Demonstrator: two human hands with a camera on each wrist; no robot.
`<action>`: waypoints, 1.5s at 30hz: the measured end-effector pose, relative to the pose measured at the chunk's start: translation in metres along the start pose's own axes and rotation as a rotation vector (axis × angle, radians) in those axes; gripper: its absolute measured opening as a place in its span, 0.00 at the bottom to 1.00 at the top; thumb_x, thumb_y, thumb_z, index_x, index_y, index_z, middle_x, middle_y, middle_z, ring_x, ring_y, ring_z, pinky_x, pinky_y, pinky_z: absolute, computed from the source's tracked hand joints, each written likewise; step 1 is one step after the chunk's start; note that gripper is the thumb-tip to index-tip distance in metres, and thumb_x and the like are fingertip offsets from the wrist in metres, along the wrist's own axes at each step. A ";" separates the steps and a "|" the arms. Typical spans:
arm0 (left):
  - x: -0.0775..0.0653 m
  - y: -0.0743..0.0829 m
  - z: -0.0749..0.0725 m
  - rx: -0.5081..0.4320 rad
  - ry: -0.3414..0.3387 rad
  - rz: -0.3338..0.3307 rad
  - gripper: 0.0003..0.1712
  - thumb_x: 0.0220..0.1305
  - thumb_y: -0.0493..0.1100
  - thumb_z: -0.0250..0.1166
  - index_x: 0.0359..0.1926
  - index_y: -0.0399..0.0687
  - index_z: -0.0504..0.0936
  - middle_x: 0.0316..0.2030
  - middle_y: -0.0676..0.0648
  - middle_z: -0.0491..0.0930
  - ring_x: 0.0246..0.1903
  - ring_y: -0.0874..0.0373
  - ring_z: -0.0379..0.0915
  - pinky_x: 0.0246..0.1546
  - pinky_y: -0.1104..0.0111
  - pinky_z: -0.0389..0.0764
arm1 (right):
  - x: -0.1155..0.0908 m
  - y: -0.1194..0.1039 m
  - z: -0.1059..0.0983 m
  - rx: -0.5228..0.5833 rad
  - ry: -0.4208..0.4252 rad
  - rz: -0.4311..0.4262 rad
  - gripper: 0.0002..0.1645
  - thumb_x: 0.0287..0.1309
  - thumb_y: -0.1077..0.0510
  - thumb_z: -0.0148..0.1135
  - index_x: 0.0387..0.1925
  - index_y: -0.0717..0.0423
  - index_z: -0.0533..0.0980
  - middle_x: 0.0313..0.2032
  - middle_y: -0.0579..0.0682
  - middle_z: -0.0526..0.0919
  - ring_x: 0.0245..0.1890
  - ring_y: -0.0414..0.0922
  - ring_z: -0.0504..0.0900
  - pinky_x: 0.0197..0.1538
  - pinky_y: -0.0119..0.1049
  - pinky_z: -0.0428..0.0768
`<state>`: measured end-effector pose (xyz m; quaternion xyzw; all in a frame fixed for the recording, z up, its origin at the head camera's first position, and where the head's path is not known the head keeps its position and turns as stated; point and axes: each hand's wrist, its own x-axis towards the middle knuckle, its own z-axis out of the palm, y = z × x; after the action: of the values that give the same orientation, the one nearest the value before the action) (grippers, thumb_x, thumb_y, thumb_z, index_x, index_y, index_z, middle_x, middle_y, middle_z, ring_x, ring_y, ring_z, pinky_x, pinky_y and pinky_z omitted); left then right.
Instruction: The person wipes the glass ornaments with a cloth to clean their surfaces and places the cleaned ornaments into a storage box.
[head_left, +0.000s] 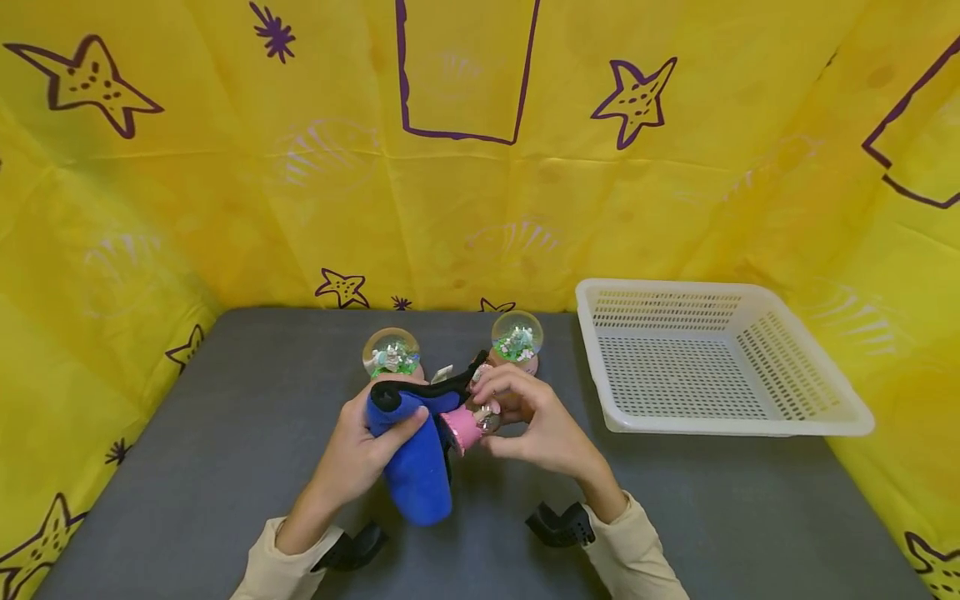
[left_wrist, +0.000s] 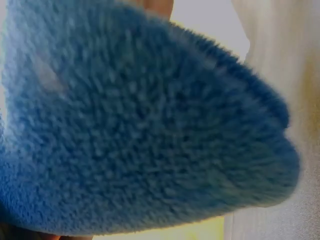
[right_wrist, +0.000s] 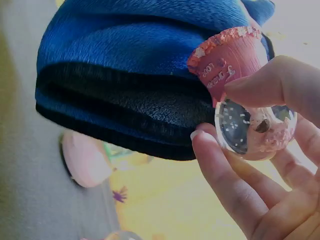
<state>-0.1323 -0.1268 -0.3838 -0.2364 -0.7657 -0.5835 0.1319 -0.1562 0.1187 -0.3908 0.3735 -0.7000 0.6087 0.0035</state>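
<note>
My left hand [head_left: 358, 450] grips a blue plush cloth [head_left: 420, 479] with a black edge and a small pale tag; its thumb presses on the front. In the left wrist view, the fuzzy blue cloth [left_wrist: 150, 120] fills most of the picture. My right hand [head_left: 543, 425] holds a small snow globe [right_wrist: 237, 130] by its clear dome between thumb and fingers. The globe is tilted, its pink base [right_wrist: 227, 62] turned toward the cloth. From the right wrist, the cloth shows a dark fold or opening right beside the globe. Whether they touch is unclear.
Two more snow globes, one on the left [head_left: 392, 352] and one on the right [head_left: 517, 337], stand behind the hands on the grey table [head_left: 225, 433]. A white plastic basket [head_left: 738, 425] sits at the right. Yellow patterned fabric [head_left: 450, 192] encloses the back and sides.
</note>
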 end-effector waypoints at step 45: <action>0.002 -0.001 -0.009 0.057 -0.007 0.054 0.20 0.58 0.28 0.68 0.51 0.44 0.80 0.52 0.40 0.84 0.53 0.67 0.79 0.53 0.76 0.78 | -0.077 0.005 -0.146 -0.809 0.474 0.575 0.28 0.48 0.67 0.73 0.54 0.62 0.78 0.55 0.67 0.77 0.39 0.63 0.82 0.31 0.30 0.74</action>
<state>-0.1356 -0.1352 -0.3811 -0.2552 -0.7759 -0.5567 0.1516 -0.1693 0.2837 -0.3926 -0.0113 -0.9321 0.3347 0.1377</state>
